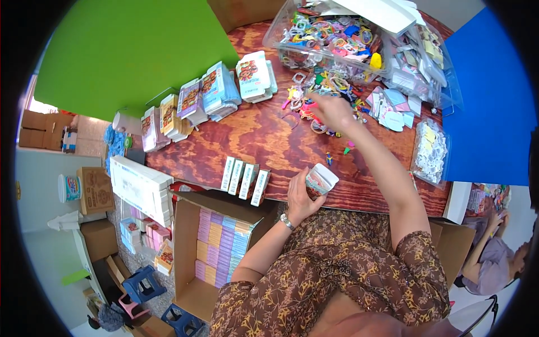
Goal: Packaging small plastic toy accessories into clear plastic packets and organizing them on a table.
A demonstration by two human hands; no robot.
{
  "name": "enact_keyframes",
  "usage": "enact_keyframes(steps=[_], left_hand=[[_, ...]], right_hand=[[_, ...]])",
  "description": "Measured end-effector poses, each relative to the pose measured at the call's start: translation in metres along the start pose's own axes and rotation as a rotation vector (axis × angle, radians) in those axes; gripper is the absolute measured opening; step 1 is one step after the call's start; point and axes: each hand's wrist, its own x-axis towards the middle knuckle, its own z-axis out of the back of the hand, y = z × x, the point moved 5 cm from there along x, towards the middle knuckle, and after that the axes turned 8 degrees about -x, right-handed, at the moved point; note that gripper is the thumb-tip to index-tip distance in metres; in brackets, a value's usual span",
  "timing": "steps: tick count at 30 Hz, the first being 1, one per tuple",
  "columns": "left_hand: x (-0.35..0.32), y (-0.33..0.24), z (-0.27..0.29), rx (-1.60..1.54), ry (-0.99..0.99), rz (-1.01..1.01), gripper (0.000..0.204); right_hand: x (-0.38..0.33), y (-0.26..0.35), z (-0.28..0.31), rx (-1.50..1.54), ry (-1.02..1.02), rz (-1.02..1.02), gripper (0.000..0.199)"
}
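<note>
Hands first: the left hand [300,194] grips a small open box [320,181] at the near edge of the table [258,135], fingers wrapped round its side, its white flap standing up. The right hand [332,111] is stretched out over the table and rests on a loose heap of small coloured trinkets [314,90]; its fingers are curled down into the heap, and whether they have pinched anything cannot be told.

Just left of the held box, four narrow boxes [244,180] stand upright in a row on the table edge. A few stray trinkets [339,150] lie between the heap and the box.

Beyond the heap sits a clear bin [328,36] full of more coloured pieces, and to its right another clear bin [426,62] holding flat packets. Pale card shapes [393,109] lie just beside the heap on the right, and a clear bag of whitish pieces [429,151] lies near the right edge of the table.

Along the far left side of the table, stacks of flat printed cartons [213,92] lean in a ragged line.

Below the table on the left, an open cardboard case [185,247] holds rows of pastel boxes [222,244] packed on edge. A long white stack [140,188] rests beside it, with more cardboard cases [95,191] and two blue stools [143,283] on the floor. At the lower right another person [494,258] sits bent over.
</note>
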Motion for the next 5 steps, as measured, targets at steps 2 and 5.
enact_keyframes(steps=[2,5], left_hand=[[-0.001,0.002,0.001,-0.017,0.000,-0.016,0.090],[-0.002,0.004,0.001,-0.020,0.014,0.002,0.094]], right_hand=[[-0.011,0.011,-0.003,0.053,0.012,0.025,0.025],[-0.024,0.001,0.021,0.053,0.119,0.027,0.023]])
